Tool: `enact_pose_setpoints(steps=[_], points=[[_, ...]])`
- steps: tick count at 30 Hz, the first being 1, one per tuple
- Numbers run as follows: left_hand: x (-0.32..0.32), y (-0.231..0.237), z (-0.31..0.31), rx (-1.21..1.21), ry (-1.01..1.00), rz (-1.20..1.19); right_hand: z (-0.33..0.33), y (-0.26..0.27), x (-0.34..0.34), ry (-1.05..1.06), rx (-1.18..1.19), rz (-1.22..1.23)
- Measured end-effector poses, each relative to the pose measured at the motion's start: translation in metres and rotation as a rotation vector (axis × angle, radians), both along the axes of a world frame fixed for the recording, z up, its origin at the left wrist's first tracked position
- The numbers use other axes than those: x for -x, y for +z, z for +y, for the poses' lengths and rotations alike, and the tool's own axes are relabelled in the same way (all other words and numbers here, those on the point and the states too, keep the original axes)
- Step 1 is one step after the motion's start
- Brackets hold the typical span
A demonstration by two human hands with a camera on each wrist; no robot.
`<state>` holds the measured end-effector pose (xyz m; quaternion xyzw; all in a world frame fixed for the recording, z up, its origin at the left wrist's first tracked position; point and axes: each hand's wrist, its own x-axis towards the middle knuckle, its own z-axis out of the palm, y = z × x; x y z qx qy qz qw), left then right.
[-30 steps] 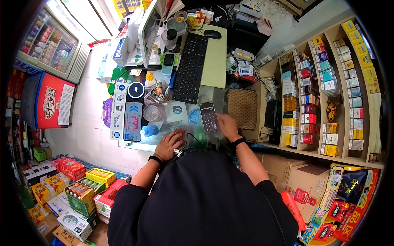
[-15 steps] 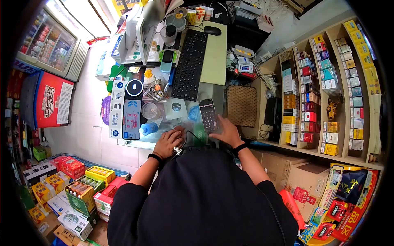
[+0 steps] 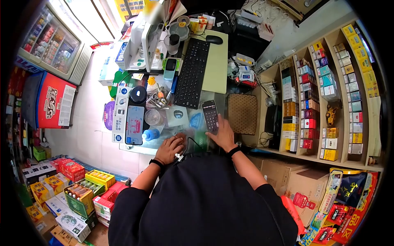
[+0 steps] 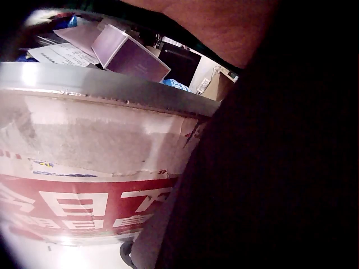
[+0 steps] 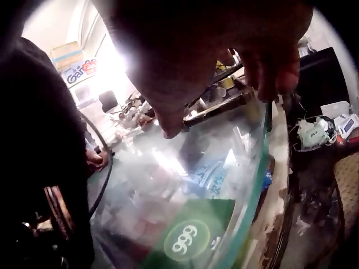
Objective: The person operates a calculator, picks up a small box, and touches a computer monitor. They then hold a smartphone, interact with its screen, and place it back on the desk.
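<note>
A dark phone (image 3: 211, 116) with a number keypad on its screen lies over the glass desk, in front of the keyboard (image 3: 191, 73). My right hand (image 3: 223, 135) holds its near end, thumb at the near left corner and fingers along the right edge. In the right wrist view the thumb (image 5: 171, 126) and fingers (image 5: 275, 78) span the phone's near edge. My left hand (image 3: 169, 149) rests at the desk's front edge with fingers loosely bent, beside a small blue bottle (image 3: 150, 134). The left wrist view shows no fingers.
A clear plastic cup (image 3: 152, 117) and a white payment stand (image 3: 122, 110) are to the left. A bin (image 4: 101, 134) holding papers and a purple box is below the left wrist. A shelf (image 3: 301, 82) of small packs lines the right; stacked boxes (image 3: 82, 201) stand lower left.
My right thumb has spread to the phone's near left corner, and the phone has shifted slightly away from me relative to the desk. The left hand stays at the desk edge.
</note>
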<state>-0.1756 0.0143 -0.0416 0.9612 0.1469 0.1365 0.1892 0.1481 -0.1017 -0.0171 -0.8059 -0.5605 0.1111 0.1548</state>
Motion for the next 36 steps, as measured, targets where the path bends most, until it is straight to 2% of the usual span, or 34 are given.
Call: enact_pose_setpoints(steps=[9,16,23,26,29,32,36], points=[[0.003,-0.004,0.000,-0.032,-0.001,0.006,0.025,0.009,-0.001,-0.148,0.059,0.021],[0.004,-0.009,0.001,-0.056,-0.012,0.022,0.026,0.006,-0.012,-0.158,0.065,0.020],[0.003,-0.006,0.000,-0.075,-0.010,0.014,0.031,0.005,-0.034,-0.136,-0.107,-0.068],[0.002,-0.004,0.000,-0.067,-0.006,-0.006,0.040,0.004,-0.043,-0.164,-0.094,-0.106],[0.004,-0.005,-0.002,-0.057,-0.011,0.015,0.045,-0.001,-0.047,-0.175,0.010,-0.085],[0.003,-0.003,-0.003,-0.051,-0.004,-0.003,0.052,0.001,-0.045,-0.241,0.076,0.061],[0.006,-0.011,-0.003,-0.073,0.001,0.065,0.061,0.002,-0.041,-0.292,0.067,0.116]])
